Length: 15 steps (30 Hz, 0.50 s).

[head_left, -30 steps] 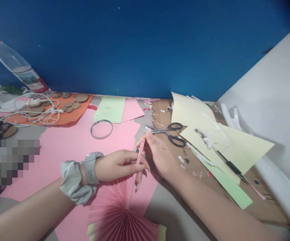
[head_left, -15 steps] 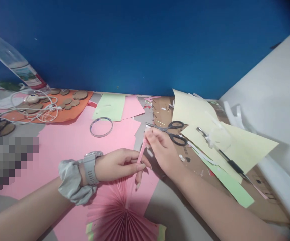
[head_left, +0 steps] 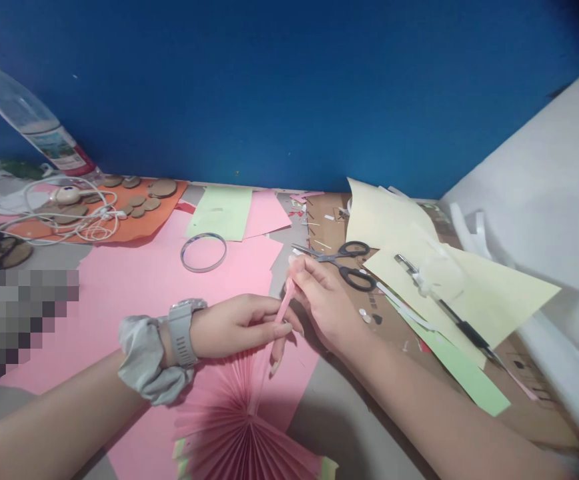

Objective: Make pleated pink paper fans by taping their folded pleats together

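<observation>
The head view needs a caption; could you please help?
Left hand and right hand hold a pink strip near pleated paper.

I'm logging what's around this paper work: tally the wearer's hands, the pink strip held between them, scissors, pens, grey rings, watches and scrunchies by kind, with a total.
Hands: 2 (left hand, right hand)
Pink strip: 1
Scissors: 1 pair
Pen: 1
Grey ring: 1
Watch: 1
Scrunchie: 1
Total: 8

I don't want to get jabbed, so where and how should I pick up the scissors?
Probably best to grip the scissors by their black handle loops, coming from the right: the spread loops lie on that side, while the blades point left.
</observation>
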{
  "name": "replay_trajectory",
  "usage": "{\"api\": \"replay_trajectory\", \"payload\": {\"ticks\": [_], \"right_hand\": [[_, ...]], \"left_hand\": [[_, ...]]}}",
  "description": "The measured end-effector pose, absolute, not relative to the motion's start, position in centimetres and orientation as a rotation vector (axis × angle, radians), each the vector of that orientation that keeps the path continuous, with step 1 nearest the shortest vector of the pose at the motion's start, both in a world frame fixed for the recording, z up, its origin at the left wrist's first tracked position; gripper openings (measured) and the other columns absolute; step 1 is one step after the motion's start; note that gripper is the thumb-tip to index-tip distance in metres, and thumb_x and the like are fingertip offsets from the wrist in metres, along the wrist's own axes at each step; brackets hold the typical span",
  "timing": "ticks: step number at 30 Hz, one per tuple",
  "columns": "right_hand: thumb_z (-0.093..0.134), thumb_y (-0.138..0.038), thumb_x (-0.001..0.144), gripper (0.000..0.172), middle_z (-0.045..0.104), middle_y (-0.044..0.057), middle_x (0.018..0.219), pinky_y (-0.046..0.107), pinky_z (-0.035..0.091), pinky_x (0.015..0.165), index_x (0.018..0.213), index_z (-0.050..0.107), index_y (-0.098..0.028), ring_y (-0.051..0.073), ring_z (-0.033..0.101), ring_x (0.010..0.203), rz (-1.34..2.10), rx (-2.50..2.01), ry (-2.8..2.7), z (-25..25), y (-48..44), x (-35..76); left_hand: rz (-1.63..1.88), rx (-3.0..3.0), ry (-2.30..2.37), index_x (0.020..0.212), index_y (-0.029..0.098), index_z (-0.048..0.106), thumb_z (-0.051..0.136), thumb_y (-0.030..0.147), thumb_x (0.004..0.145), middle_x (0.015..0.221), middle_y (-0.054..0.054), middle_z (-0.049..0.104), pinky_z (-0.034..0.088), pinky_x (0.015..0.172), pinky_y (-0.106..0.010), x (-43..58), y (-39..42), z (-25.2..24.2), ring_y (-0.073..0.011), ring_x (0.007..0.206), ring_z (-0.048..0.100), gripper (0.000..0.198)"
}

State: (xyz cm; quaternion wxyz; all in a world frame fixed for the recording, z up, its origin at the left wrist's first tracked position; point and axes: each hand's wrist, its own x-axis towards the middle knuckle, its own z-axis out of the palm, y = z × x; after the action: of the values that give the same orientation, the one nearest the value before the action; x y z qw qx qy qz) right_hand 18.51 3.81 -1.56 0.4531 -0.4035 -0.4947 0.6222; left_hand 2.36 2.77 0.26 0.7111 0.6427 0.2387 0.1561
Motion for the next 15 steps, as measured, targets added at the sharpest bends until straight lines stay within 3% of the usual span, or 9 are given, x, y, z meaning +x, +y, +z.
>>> {"api": "replay_trajectory", "payload": {"ticks": [6, 10, 15], "right_hand": [[0.035, -0.052, 0.089, 0.044, 0.043, -0.004, 0.059, 0.021, 0.034, 0.054, 0.066, 0.051, -0.018, 0.008, 0.040, 0.054, 1.463, -0.953, -1.240, -1.51, 4.24, 18.69], [0.055, -0.043, 0.083, 0.026, 0.046, -0.008, 0.052, 0.019, 0.035, 0.046, 0.073, 0.048, -0.020, 0.006, 0.041, 0.042, 1.747, -0.833, -1.291, -1.27, 4.23, 18.87], [0.054, -0.038, 0.085, 0.025, 0.040, -0.012, 0.043, 0.019, 0.035, 0.042, 0.073, 0.040, -0.021, 0.006, 0.041, 0.035, 1.894, -0.712, -1.266, -1.03, 3.87, 18.85]], "left_hand": [[0.369, 1.302, 0.508, 0.103, 0.011, 0.055, 0.041, 0.030, 0.091, 0.066, -0.005, 0.062, 0.049, 0.070, -0.031, 2.24, 2.69, 0.20, -0.0146, 0.062, 0.062, 0.026], [0.416, 1.310, 0.476, 0.103, 0.011, 0.056, 0.039, 0.036, 0.091, 0.072, -0.007, 0.063, 0.048, 0.075, -0.035, 2.00, 3.02, 0.26, -0.0173, 0.067, 0.063, 0.032], [0.487, 1.387, 0.498, 0.093, 0.011, 0.061, 0.022, 0.039, 0.094, 0.078, -0.011, 0.067, 0.041, 0.091, -0.039, 1.88, 3.17, 0.33, -0.0215, 0.082, 0.063, 0.048]]}}
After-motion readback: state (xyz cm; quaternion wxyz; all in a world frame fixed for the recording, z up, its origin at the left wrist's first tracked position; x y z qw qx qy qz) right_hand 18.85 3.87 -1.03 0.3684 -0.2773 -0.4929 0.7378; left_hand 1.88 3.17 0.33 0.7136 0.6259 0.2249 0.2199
